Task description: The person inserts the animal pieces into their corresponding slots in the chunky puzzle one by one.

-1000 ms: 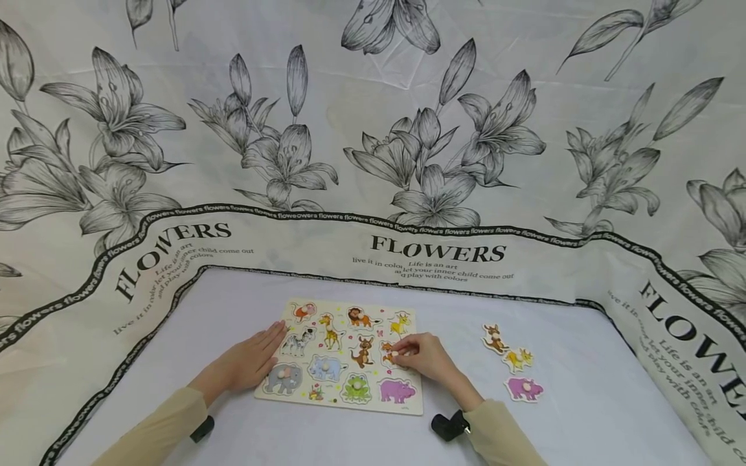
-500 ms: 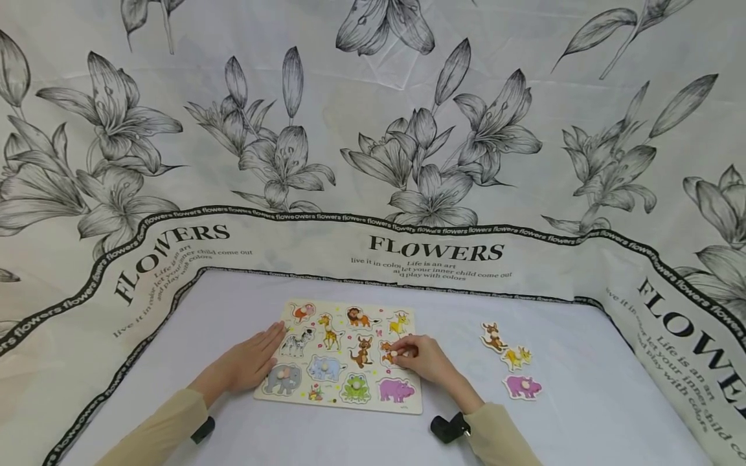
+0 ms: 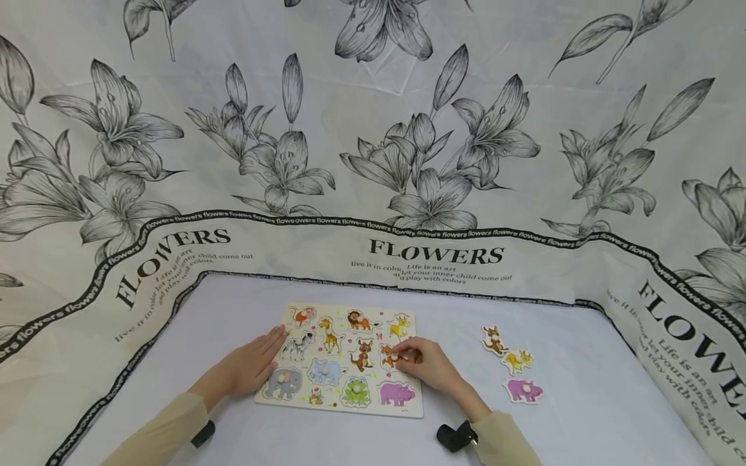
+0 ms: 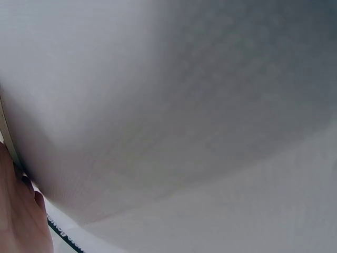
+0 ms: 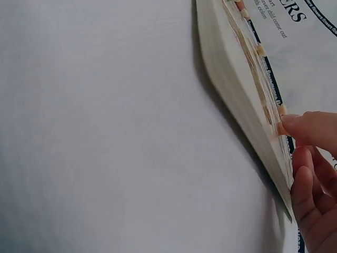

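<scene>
A pale wooden peg puzzle board [image 3: 373, 410] with animal pictures lies flat on the table. My left hand [image 3: 252, 364] rests along the board's left edge, fingers straight; the left wrist view shows only part of that hand [image 4: 23, 219]. At the board's right side my right hand [image 3: 432, 366] pinches the knob of an orange animal puzzle piece [image 3: 386, 353], partly covered by the fingers. This piece sits at its place on the board. In the right wrist view, thumb and finger meet at a small wooden knob [image 5: 281, 128] above the board's edge [image 5: 226, 84].
Right of the board lie three loose knobbed pieces: a brown kangaroo [image 3: 493, 340], a yellow horned animal [image 3: 517, 360] and a purple hippo [image 3: 523, 391]. The elephant [image 3: 283, 384], frog [image 3: 356, 392] and several other knobbed pieces sit in the board. A flowered cloth [image 3: 315, 252] rises behind.
The right hand stays at the orange piece, its wrist shifting slightly to the right. The left hand and the loose pieces keep their places; the head view moves a little.
</scene>
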`<state>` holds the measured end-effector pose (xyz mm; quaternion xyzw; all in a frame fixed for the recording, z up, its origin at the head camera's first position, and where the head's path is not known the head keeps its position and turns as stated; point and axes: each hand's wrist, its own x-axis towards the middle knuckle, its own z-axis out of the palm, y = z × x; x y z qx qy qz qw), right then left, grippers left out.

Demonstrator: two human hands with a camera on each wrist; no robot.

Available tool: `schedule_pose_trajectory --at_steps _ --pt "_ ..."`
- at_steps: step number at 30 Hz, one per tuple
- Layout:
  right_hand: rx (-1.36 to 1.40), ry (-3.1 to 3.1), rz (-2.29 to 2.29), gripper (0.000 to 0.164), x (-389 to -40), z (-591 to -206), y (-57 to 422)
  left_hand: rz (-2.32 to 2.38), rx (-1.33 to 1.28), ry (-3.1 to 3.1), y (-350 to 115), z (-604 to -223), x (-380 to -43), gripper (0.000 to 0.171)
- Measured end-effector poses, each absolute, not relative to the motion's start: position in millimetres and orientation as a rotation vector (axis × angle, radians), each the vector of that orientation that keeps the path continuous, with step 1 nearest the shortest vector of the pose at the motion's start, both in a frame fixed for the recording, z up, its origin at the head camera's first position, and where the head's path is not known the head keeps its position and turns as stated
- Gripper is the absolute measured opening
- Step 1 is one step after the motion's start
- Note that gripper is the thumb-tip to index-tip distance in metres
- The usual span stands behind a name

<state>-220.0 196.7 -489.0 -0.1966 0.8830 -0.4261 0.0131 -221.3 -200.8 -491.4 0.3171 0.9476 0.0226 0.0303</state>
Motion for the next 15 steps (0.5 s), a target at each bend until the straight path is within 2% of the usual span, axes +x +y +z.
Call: schedule_pose_trajectory --at_steps 15 --pt "-0.533 2.863 -1.326 0.017 -212 -489 227 0.071 0.978 2.912 -201 -490 -222 0.058"
